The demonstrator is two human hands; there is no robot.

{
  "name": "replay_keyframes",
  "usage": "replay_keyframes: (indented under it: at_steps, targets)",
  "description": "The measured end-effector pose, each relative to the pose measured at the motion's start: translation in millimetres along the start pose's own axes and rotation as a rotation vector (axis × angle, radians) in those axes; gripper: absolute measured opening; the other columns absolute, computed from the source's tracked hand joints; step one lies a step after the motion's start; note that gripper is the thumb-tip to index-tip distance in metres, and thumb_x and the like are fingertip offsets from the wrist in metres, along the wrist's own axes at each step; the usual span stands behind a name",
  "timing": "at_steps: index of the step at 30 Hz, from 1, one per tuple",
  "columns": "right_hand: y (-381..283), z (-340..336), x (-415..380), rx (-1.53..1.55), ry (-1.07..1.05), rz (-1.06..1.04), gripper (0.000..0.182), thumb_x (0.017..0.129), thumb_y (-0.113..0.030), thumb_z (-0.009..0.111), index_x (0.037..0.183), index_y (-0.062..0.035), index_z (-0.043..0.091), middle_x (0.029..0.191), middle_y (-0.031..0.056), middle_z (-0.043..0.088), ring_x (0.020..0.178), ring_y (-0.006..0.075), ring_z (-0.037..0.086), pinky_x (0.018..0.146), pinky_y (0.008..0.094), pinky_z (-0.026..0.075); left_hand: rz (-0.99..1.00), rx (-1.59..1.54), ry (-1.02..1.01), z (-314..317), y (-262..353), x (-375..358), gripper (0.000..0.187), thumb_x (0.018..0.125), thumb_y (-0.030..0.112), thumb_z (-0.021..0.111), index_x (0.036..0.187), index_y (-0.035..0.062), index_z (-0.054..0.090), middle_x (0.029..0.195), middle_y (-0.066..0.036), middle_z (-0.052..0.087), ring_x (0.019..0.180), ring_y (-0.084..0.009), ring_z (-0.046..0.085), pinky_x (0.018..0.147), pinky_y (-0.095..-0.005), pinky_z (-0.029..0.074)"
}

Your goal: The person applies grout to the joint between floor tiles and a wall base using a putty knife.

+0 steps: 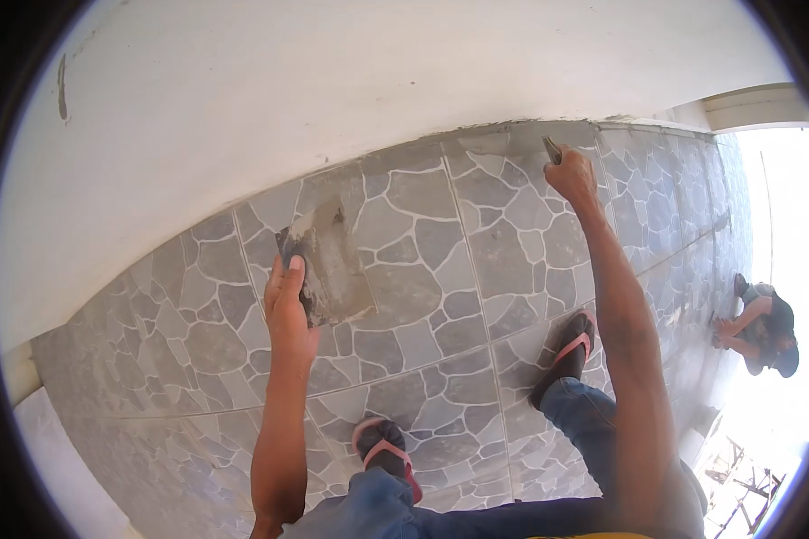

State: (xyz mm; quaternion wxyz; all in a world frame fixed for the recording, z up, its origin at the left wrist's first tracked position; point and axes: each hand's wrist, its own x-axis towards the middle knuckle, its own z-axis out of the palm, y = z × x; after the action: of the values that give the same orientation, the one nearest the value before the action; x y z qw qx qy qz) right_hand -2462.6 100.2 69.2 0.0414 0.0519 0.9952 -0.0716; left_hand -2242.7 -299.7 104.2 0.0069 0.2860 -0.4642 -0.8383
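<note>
My left hand (288, 301) is wrapped round the edge of a flat board (333, 269) smeared with grey paste, held above the tiled floor left of the middle. My right hand (573, 173) reaches up and to the right, closed on a small tool (552, 149) with a narrow tip. That tip is near the seam where the stone-patterned floor (409, 287) meets the white wall (234, 90). The two hands are well apart.
Both my feet, in pink-strapped sandals (388, 449), stand on the tiles. Another person (764, 332) in dark clothes and a cap crouches at the far right. Thin sticks or bars (746, 481) lie at the lower right. A dark smear (62, 87) marks the wall.
</note>
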Motion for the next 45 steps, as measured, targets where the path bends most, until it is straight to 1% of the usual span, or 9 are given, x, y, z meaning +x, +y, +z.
replay_keyframes:
  at_steps: [6, 10, 13, 15, 20, 24, 30, 36, 45]
  targets:
    - [24.5, 10.7, 51.0, -0.097, -0.031, 0.059, 0.035, 0.076, -0.021, 0.059, 0.102, 0.0, 0.068, 0.103, 0.0273, 0.067, 0.102, 0.0413, 0.063, 0.09, 0.0467, 0.05, -0.038, 0.0, -0.002, -13.9, -15.1, -11.9, 0.045, 0.098, 0.021, 0.054, 0.136, -0.0016, 0.046, 0.124, -0.008, 0.057, 0.111, -0.0171, 0.056, 0.095, -0.0307, 0.046]
    - [-60.3, 19.3, 15.3, -0.052, -0.123, -0.041, 0.033, 0.079, -0.023, 0.06, 0.104, -0.0028, 0.067, 0.108, 0.0236, 0.067, 0.105, 0.0387, 0.063, 0.091, 0.046, 0.05, -0.083, 0.009, 0.043, -14.3, -14.8, -13.5, 0.044, 0.097, 0.022, 0.054, 0.134, -0.0011, 0.048, 0.123, -0.008, 0.057, 0.11, -0.017, 0.057, 0.092, -0.0303, 0.047]
    - [-124.3, 27.1, -36.9, 0.027, -0.196, -0.356, 0.039, 0.079, -0.023, 0.06, 0.111, -0.0005, 0.065, 0.101, 0.0247, 0.067, 0.1, 0.0395, 0.063, 0.091, 0.0465, 0.048, -0.076, 0.046, 0.026, -2.0, -14.2, -12.2, 0.044, 0.097, 0.024, 0.055, 0.134, 0.0003, 0.049, 0.12, -0.008, 0.059, 0.109, -0.0173, 0.058, 0.093, -0.0312, 0.046]
    - [-128.1, 0.4, -30.5, 0.192, -0.271, -0.266, 0.035, 0.078, -0.023, 0.061, 0.102, 0.0016, 0.066, 0.099, 0.0269, 0.067, 0.099, 0.0401, 0.064, 0.09, 0.0451, 0.049, -0.06, 0.033, 0.016, 2.3, -11.9, -11.3, 0.044, 0.097, 0.024, 0.055, 0.133, 0.0002, 0.049, 0.12, -0.008, 0.059, 0.109, -0.0174, 0.058, 0.093, -0.0311, 0.046]
    - [-37.0, -21.7, 40.1, 0.102, -0.191, 0.074, 0.032, 0.07, -0.023, 0.058, 0.082, 0.0051, 0.069, 0.089, 0.029, 0.068, 0.091, 0.0384, 0.068, 0.083, 0.0433, 0.051, -0.077, 0.035, 0.009, -15.7, -13.5, -13.0, 0.046, 0.097, 0.023, 0.055, 0.135, -0.0013, 0.047, 0.123, -0.008, 0.057, 0.109, -0.017, 0.057, 0.093, -0.0303, 0.046]
    - [58.9, -18.4, 95.8, 0.01, -0.023, 0.124, 0.029, 0.07, -0.021, 0.056, 0.072, 0.0053, 0.068, 0.065, 0.0234, 0.065, 0.066, 0.0335, 0.068, 0.068, 0.0419, 0.054, -0.063, 0.032, 0.038, -22.4, -20.8, -16.9, 0.047, 0.098, 0.023, 0.055, 0.136, -0.0015, 0.046, 0.124, -0.008, 0.057, 0.111, -0.0172, 0.056, 0.095, -0.0304, 0.045]
    - [89.7, -21.5, 124.6, 0.038, -0.134, 0.163, 0.025, 0.069, -0.017, 0.057, 0.069, 0.0064, 0.066, 0.059, 0.0185, 0.062, 0.05, 0.0275, 0.063, 0.054, 0.0383, 0.051, -0.056, 0.009, 0.059, -26.2, -27.3, -22.5, 0.045, 0.097, 0.022, 0.055, 0.135, -0.0012, 0.047, 0.122, -0.008, 0.058, 0.109, -0.0168, 0.056, 0.094, -0.0298, 0.045]
    - [108.7, -19.1, 139.9, -0.016, -0.046, 0.223, 0.025, 0.069, -0.016, 0.058, 0.07, 0.0072, 0.066, 0.06, 0.0187, 0.063, 0.054, 0.0263, 0.065, 0.051, 0.0387, 0.05, -0.05, 0.021, 0.094, -38.4, -21.7, -25.9, 0.04, 0.097, 0.022, 0.057, 0.13, 0.0004, 0.05, 0.118, -0.006, 0.059, 0.106, -0.0142, 0.057, 0.092, -0.0286, 0.045]
    - [122.0, -27.0, 149.4, 0.091, -0.107, 0.219, 0.029, 0.071, -0.019, 0.064, 0.074, 0.0099, 0.065, 0.064, 0.0164, 0.062, 0.054, 0.0249, 0.062, 0.048, 0.0368, 0.05, -0.053, 0.019, 0.125, -41.7, -19.8, -31.5, 0.04, 0.097, 0.023, 0.057, 0.13, 0.0008, 0.05, 0.117, -0.006, 0.059, 0.105, -0.0134, 0.057, 0.092, -0.0283, 0.046]
